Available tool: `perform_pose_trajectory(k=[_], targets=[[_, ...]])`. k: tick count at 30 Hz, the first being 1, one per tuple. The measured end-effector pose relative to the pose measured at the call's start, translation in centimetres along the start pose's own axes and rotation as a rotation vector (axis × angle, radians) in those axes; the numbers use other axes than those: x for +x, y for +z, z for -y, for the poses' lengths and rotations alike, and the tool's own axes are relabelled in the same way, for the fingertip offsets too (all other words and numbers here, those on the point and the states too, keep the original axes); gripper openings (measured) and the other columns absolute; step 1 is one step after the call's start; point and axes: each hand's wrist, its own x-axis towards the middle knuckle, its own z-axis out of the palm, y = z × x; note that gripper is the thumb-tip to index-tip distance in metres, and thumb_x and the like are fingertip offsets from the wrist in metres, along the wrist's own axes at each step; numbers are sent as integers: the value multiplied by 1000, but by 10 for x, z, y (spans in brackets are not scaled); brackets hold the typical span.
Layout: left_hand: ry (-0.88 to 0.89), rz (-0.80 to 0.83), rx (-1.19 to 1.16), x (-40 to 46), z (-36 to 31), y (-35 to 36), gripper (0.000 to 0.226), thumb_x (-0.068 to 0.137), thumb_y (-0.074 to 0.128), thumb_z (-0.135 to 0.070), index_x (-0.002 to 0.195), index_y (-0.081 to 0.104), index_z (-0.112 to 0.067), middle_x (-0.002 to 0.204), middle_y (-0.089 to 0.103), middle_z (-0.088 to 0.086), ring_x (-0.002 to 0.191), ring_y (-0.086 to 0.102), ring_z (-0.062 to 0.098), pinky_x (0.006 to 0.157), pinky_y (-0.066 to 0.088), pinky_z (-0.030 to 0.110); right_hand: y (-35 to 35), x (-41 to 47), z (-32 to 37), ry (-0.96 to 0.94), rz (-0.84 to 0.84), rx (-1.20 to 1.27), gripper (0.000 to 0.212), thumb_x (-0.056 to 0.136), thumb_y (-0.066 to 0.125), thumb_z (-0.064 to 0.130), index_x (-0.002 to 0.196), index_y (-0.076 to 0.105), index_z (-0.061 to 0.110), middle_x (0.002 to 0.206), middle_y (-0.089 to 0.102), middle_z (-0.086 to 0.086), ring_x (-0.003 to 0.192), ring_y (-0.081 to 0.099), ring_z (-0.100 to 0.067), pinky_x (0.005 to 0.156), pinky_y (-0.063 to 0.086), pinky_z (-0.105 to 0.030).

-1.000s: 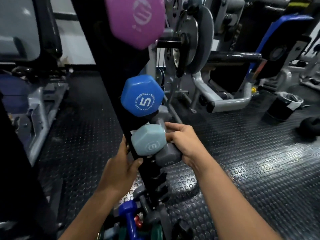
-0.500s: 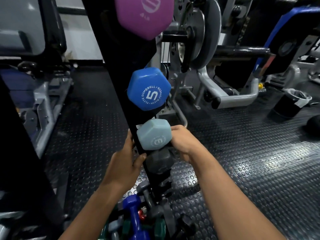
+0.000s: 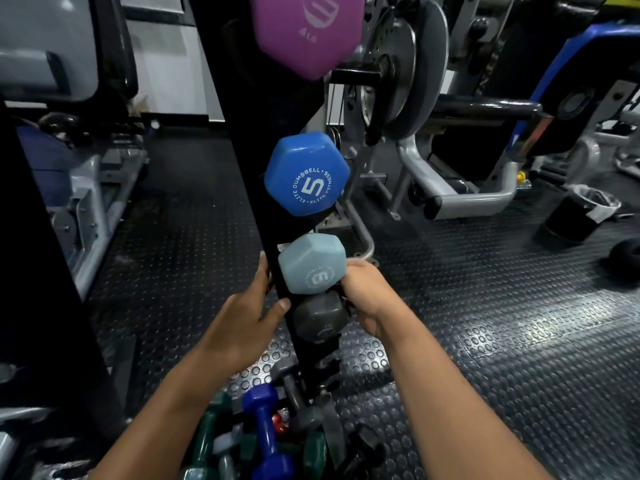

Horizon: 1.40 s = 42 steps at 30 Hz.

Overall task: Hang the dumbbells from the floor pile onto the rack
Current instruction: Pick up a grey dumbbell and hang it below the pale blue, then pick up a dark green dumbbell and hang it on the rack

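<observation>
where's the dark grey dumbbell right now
In the head view the dark grey dumbbell sits mid-frame on the black rack, directly under the pale blue 3 dumbbell, with the right hand on its far side.

Purple dumbbell (image 3: 298, 32), blue dumbbell (image 3: 306, 174) with white "5", pale grey-blue dumbbell (image 3: 311, 263) and dark grey dumbbell (image 3: 320, 318) on black rack (image 3: 235, 109); black stud-patterned floor (image 3: 485, 306).

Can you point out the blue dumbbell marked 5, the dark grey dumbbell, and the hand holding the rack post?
blue dumbbell (image 3: 306, 174): head view, on its hexagonal end face.
dark grey dumbbell (image 3: 320, 318): head view, on its near end.
left hand (image 3: 247, 313): head view, on the back of the hand.
</observation>
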Motion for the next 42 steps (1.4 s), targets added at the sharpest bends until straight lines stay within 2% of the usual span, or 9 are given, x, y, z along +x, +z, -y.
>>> perform_pose_trajectory(k=[4,8,12,16,20,23,28,38,42], targets=[[24,5,-3,0,0,-2,80,106,59,-34,166,6,-43,153,53,-16,112,58,-9,107,43,25,5,-3,-3,10,-46,37,36,95,56,1,75,83,13,88,81,-12,77,77,-21,73,61,-35],[20,4,2,0,4,-2,81,105,58,-36,167,6,-37,155,52,-12,102,57,-19,109,41,25,14,-6,-14,-32,-96,-40,31,95,53,4,94,82,12,94,81,-11,95,78,-30,87,62,-48],[-25,-18,2,0,4,2,82,106,57,-36,166,0,-42,150,58,-2,128,60,13,107,42,27,22,-11,-27,-81,-175,-115,32,94,49,25,100,80,27,98,81,0,100,76,-24,93,60,-57],[-65,-22,51,-8,1,6,79,108,52,-40,165,-2,-42,158,51,-1,142,51,21,119,42,41,27,-27,-35,-160,-283,-211,39,98,37,50,101,71,29,104,76,5,104,70,-21,96,56,-54],[-87,-6,126,-33,0,3,76,106,51,-46,163,1,-50,146,62,6,120,66,23,107,52,47,34,-55,-33,-126,-270,-209,43,104,36,53,125,70,36,125,73,8,119,66,-18,107,52,-51],[-97,30,230,-51,-3,-4,74,106,50,-49,164,4,-46,140,64,14,110,69,26,101,53,43,35,-80,-30,-103,-262,-274,49,111,41,42,158,46,29,156,54,1,144,49,-23,120,39,-47],[-75,114,352,-96,-5,-19,73,106,47,-53,167,10,-36,161,46,9,144,48,26,117,40,38,42,-119,-42,-50,-227,-384,67,108,52,33,167,22,26,165,42,-3,149,42,-26,123,35,-44],[-232,230,451,-231,4,-40,76,106,50,-51,168,13,-26,166,38,6,150,40,27,119,38,41,79,-201,-80,47,-11,-487,70,108,53,37,167,19,20,155,51,-5,137,54,-30,107,46,-40],[-285,291,493,-279,5,-50,72,106,51,-49,166,21,-24,166,39,4,148,42,27,116,38,37,93,-223,-96,68,121,-532,70,104,59,43,164,30,21,157,50,-4,138,53,-27,110,43,-38]])
